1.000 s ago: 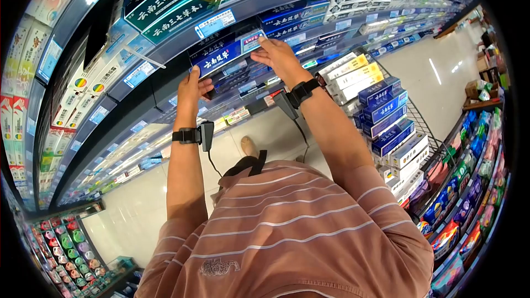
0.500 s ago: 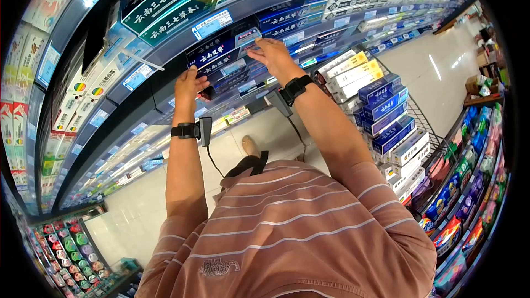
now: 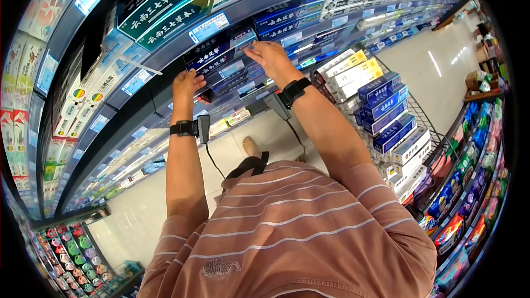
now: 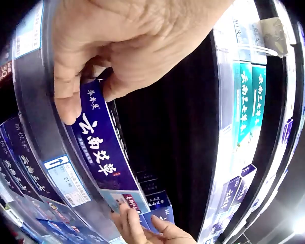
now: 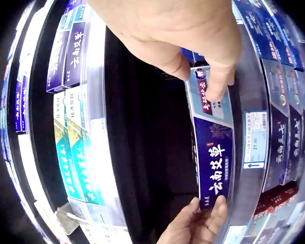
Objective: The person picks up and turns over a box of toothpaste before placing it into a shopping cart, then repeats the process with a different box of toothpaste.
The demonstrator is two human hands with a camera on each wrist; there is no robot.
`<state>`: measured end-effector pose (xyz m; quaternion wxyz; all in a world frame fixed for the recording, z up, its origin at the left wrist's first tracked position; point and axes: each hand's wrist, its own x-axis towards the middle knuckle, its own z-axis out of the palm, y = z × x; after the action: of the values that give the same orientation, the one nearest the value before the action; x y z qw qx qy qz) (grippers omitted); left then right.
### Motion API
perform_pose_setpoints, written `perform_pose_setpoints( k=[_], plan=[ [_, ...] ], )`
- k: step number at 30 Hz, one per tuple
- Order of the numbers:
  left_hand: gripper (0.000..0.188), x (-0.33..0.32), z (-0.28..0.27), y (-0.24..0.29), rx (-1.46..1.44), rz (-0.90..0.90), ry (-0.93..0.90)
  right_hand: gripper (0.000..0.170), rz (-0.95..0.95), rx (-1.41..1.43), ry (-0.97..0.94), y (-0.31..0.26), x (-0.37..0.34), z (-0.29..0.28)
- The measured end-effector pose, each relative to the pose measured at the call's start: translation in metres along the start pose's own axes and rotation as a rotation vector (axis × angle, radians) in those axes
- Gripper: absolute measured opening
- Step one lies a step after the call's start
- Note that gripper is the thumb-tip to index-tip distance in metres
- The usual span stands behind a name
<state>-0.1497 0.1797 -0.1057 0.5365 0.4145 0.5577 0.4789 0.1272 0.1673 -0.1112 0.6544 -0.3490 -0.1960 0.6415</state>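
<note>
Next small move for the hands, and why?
Probably square the dark-blue oblong cardboard box against the grey plastic shelf strip: the left hand and right hand pinch its opposite ends, and its long printed face runs beside that strip.

Shelf (image 5: 250,86) (price label (image 5: 255,137) on front): dark-blue box (image 5: 213,157) lengthwise just behind edge.

Two hands (image 3: 185,84) (image 3: 273,60), one held box (image 4: 102,147)
</note>
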Motion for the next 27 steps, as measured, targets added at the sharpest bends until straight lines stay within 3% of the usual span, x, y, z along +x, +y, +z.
perform_pose_setpoints(
  k=[5, 9, 12, 13, 15, 18, 22, 27],
  plan=[
    [0.029, 0.004, 0.000, -0.005, 0.025, 0.021, -0.005, 0.023, 0.022, -0.063, 0.004, -0.005, -0.007, 0.004],
    [0.040, -0.003, 0.003, -0.003, 0.084, 0.073, 0.079, 0.024, 0.064, -0.080, -0.002, -0.005, -0.008, 0.000],
    [0.043, -0.012, -0.005, 0.001, 0.197, 0.095, 0.059, 0.028, 0.057, -0.087, -0.165, 0.005, -0.003, -0.021],
    [0.039, -0.006, -0.013, -0.013, 0.218, 0.164, 0.144, 0.029, 0.053, -0.051, -0.171, 0.000, -0.012, -0.023],
    [0.038, -0.031, -0.006, -0.011, 0.187, 0.219, 0.135, 0.030, 0.054, -0.057, -0.140, -0.029, -0.049, -0.027],
    [0.034, -0.059, 0.023, -0.013, 0.240, 0.128, -0.093, 0.030, 0.032, -0.146, -0.060, -0.074, -0.108, -0.040],
    [0.032, -0.092, 0.117, -0.038, 0.328, 0.032, -0.487, 0.031, -0.073, -0.184, 0.016, -0.121, -0.182, -0.100],
    [0.035, -0.165, 0.255, -0.045, 0.412, -0.014, -0.906, 0.033, -0.246, -0.153, 0.299, -0.159, -0.276, -0.175]
  ],
)
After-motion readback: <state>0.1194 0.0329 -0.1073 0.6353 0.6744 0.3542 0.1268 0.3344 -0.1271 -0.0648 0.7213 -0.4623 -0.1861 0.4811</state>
